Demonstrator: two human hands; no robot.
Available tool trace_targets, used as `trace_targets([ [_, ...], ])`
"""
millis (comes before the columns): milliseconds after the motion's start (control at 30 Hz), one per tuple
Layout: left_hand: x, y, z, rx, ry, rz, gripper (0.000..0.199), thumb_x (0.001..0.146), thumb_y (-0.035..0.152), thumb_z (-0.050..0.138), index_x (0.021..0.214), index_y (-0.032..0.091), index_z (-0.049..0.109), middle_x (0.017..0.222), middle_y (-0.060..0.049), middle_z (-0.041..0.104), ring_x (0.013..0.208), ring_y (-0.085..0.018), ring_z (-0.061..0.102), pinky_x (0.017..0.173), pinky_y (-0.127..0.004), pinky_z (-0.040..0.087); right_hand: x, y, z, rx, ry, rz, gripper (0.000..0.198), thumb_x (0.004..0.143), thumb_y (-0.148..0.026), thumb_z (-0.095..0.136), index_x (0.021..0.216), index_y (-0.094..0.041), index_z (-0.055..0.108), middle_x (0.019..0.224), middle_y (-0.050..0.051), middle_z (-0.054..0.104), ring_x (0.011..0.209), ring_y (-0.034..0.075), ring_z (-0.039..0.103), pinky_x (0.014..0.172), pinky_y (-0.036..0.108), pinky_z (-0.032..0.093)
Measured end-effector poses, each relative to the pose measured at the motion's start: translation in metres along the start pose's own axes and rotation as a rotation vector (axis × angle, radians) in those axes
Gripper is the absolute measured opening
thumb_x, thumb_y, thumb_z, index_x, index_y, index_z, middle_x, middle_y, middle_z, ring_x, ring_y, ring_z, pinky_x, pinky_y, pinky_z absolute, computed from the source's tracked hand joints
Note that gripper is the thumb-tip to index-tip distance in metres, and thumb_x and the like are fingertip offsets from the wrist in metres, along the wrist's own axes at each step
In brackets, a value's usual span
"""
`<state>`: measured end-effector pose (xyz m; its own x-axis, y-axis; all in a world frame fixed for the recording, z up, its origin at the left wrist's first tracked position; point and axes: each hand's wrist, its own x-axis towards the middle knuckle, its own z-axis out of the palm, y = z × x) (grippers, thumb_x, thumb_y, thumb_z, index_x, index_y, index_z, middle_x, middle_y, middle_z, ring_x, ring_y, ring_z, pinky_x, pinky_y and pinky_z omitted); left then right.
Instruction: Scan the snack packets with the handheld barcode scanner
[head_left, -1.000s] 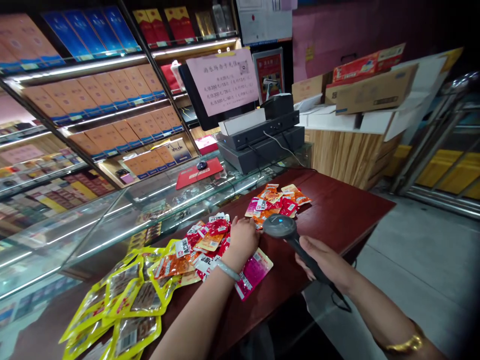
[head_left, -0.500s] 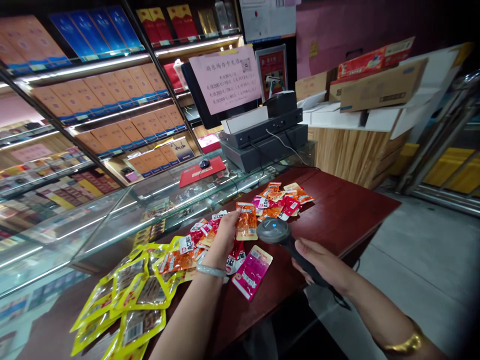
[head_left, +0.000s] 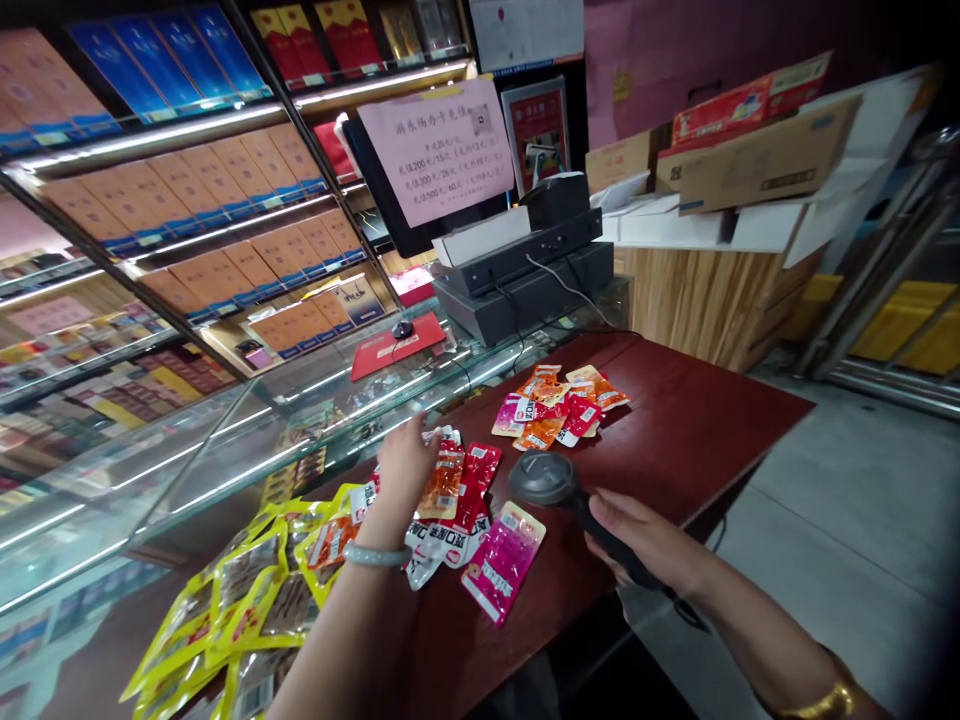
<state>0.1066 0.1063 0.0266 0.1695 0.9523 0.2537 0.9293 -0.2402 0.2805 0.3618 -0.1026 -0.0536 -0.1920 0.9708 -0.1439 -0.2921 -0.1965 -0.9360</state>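
Observation:
My left hand (head_left: pixel 405 465), with a pale bracelet at the wrist, is over a heap of small snack packets. Its curled fingers are mostly hidden. An orange snack packet (head_left: pixel 444 488) sits right against the thumb side; whether it is gripped I cannot tell. Red packets (head_left: pixel 478 482) and white-and-red ones lie around it. In my right hand (head_left: pixel 637 535) is a black barcode scanner (head_left: pixel 544 478), fingers wrapped round its handle, head pointing left above the table. A magenta packet (head_left: pixel 504 562) lies on its own just below the scanner head.
Several yellow-edged bags (head_left: pixel 247 600) are piled at the table's left. Another heap of orange and red packets (head_left: pixel 559 405) lies farther back on the dark red table (head_left: pixel 697 420). Beyond stand a glass counter (head_left: pixel 322 400), a monitor with a pink notice (head_left: pixel 442 150), and stacked cartons (head_left: pixel 765 160).
My left hand, which held an orange packet upright beside the scanner, has moved left and down over the near heap. The blue light on the scanner no longer shows. My right hand keeps its grip.

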Motion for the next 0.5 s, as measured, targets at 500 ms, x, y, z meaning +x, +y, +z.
trace_targets([
  [500,0.064,0.077,0.107,-0.103,-0.333,0.014,0.046,0.055,0.049,0.087,0.079,0.016,0.064,0.093,-0.018,0.073,0.091,-0.032,0.069,0.079,-0.034,0.049,-0.005,-0.005,-0.013,0.002,0.154,0.048,0.057,0.083,-0.078,0.053,0.083,-0.021,0.048,0.058,-0.007,0.051,0.040,0.006,0.039,0.041,0.019,0.031],
])
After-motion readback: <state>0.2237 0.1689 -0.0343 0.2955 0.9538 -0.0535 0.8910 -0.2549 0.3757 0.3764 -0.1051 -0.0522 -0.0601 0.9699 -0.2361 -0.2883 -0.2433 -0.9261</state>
